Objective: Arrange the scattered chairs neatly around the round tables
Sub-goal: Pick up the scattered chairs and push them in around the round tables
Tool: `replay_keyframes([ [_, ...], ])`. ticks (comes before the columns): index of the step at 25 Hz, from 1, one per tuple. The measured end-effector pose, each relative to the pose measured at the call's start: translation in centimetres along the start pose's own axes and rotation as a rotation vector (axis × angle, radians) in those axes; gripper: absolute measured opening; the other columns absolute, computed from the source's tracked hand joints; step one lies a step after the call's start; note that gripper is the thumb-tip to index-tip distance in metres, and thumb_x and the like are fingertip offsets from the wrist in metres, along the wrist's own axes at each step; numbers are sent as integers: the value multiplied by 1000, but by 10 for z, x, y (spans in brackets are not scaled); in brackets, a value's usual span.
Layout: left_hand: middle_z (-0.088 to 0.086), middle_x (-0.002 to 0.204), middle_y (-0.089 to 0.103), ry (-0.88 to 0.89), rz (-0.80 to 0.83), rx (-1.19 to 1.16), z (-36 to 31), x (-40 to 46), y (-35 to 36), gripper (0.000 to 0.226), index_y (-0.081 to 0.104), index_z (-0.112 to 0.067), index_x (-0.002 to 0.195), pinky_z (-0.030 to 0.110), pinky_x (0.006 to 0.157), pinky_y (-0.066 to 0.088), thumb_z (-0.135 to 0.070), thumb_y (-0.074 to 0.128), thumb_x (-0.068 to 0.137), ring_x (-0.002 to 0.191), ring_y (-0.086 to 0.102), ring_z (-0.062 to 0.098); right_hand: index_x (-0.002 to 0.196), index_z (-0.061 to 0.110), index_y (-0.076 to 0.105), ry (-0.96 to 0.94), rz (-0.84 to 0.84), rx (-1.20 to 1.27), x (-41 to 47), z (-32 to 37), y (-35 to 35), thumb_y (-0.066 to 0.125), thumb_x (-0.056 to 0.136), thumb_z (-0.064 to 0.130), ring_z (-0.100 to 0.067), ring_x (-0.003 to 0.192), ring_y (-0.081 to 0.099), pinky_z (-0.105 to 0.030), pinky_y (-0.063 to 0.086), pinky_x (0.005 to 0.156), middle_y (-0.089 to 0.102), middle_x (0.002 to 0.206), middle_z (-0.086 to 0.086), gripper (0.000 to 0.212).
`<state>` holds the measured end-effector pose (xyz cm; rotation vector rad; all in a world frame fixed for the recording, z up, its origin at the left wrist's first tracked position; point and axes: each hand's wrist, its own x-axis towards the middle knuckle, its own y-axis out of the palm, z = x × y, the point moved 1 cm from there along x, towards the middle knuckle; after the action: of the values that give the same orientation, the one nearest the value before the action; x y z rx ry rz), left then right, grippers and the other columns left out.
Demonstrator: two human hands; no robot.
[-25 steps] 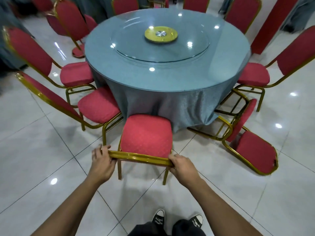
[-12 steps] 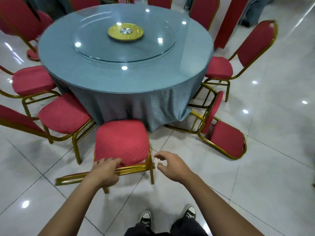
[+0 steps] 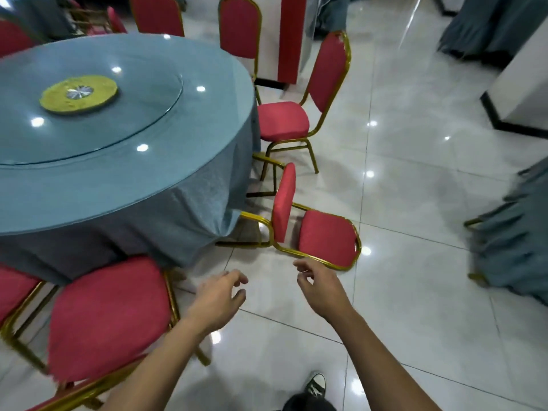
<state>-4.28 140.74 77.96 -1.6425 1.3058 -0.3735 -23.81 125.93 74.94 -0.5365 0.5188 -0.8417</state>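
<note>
Head view: both hands hang over bare tile, fingers loosely curled, holding nothing. The left hand (image 3: 218, 298) is just right of an upright red chair (image 3: 109, 317) tucked at the round table's (image 3: 124, 176) draped edge. The right hand (image 3: 318, 287) is near a tipped-over chair (image 3: 314, 229) lying beside the tablecloth. Open floor (image 3: 415, 203) stretches rightward.

The round table (image 3: 124, 173) carries a blue cloth and a glass turntable (image 3: 89, 108). A tipped chair (image 3: 314, 229) lies just beside the table. Left hand (image 3: 218, 301) and right hand (image 3: 321, 289), fingers loosely curled, hold nothing near that chair. An upright chair (image 3: 109, 315) stands at the table's near edge.
</note>
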Motion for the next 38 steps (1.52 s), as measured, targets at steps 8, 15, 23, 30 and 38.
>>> replay_keyframes([
  [8,-11,123,60,19,-99,-115,-169,138,55,25,60,-30,123,38,103,43,-27,53,99,116,54,13,116,30,66,17,-63,32,105,-103,-157,59,94,13,4,97,60,-19,48,86,65,107,15,28],
  [15,-7,114,63,-23,-159,-193,-242,309,51,22,62,-28,116,42,97,45,-24,53,97,105,57,18,112,31,67,7,-31,-19,275,-128,-258,57,94,13,6,95,62,-14,45,78,67,104,19,27],
  [23,-13,110,60,-128,-237,-235,-309,467,16,18,58,-34,114,42,94,44,-32,50,98,103,55,15,111,36,65,-53,94,-66,439,-130,-343,55,94,16,4,93,62,-25,51,81,66,107,18,28],
  [30,-8,114,60,-488,-474,-348,-346,564,43,24,57,-32,119,44,93,45,-29,52,96,104,56,21,114,36,63,-302,456,-240,603,-155,-366,54,97,16,2,96,62,-30,54,85,66,111,14,28],
  [38,2,116,65,-966,-782,-641,-428,602,171,27,63,-17,118,41,97,46,-14,57,92,109,59,21,118,31,63,-467,830,-428,709,-240,-373,54,98,13,4,95,60,-19,46,77,66,110,12,28],
])
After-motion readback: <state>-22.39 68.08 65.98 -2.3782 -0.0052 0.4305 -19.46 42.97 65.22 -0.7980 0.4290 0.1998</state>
